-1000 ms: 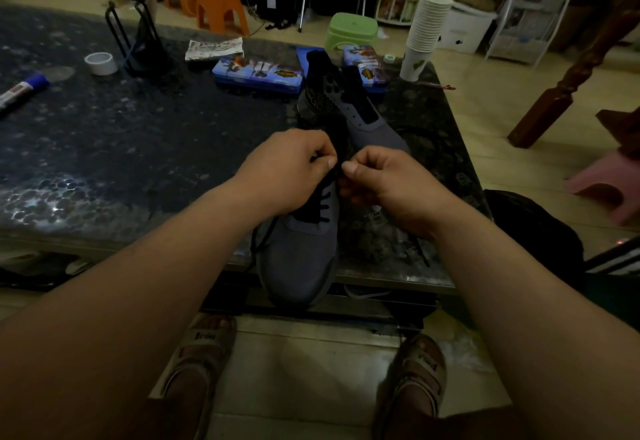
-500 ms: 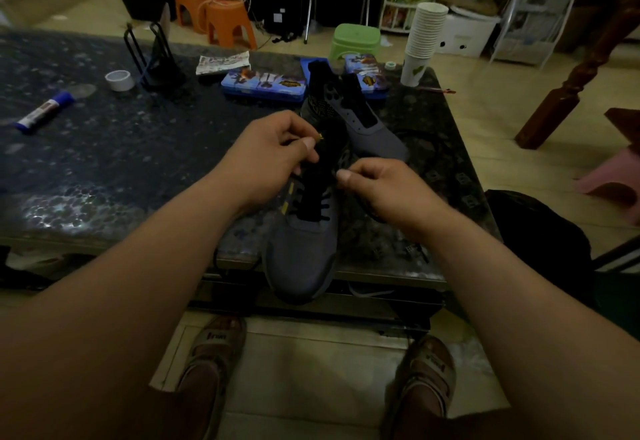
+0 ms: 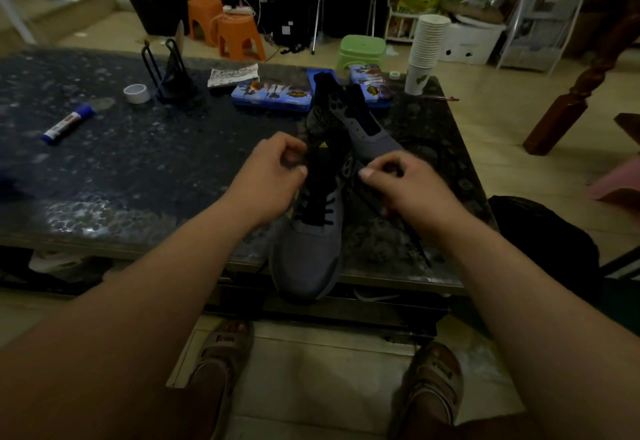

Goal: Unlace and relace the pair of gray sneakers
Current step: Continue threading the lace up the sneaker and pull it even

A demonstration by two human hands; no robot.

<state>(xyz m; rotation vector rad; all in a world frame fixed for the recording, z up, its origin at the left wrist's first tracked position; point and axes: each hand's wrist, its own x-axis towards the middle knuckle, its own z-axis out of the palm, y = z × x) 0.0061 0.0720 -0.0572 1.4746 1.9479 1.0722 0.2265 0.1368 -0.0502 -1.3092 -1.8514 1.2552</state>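
**A:** Where is the shoe being laced?

**B:** The gray sneaker (image 3: 304, 252) lies between the two hands. Its toe points at the person and hangs over the near edge of the table (image 3: 138, 169). Its black tongue stands up between the thumbs.

**A:** And the hands?

**B:** The left hand (image 3: 273, 176) is curled just left of the tongue, thumb pressed to forefinger, pinching the black lace (image 3: 323, 213). The right hand (image 3: 405, 187) is just right of the shoe and pinches the lace's other end the same way. A loose strand runs from under that hand toward the table edge. The lower eyelets are crossed with lace. Blur hides the top ones.

**A:** The other shoe?

**B:** The second sneaker (image 3: 372, 135) is just beyond the right hand, beside the first one's heel, with no lace visible in its eyelets.

**A:** What lies farther out?

**B:** Beyond both hands are blue pencil cases (image 3: 273, 95). Far past the right hand is a stack of paper cups (image 3: 427, 48). Well off past the left hand are a wire stand (image 3: 169, 76), a tape roll (image 3: 136, 93) and a marker (image 3: 67, 124).
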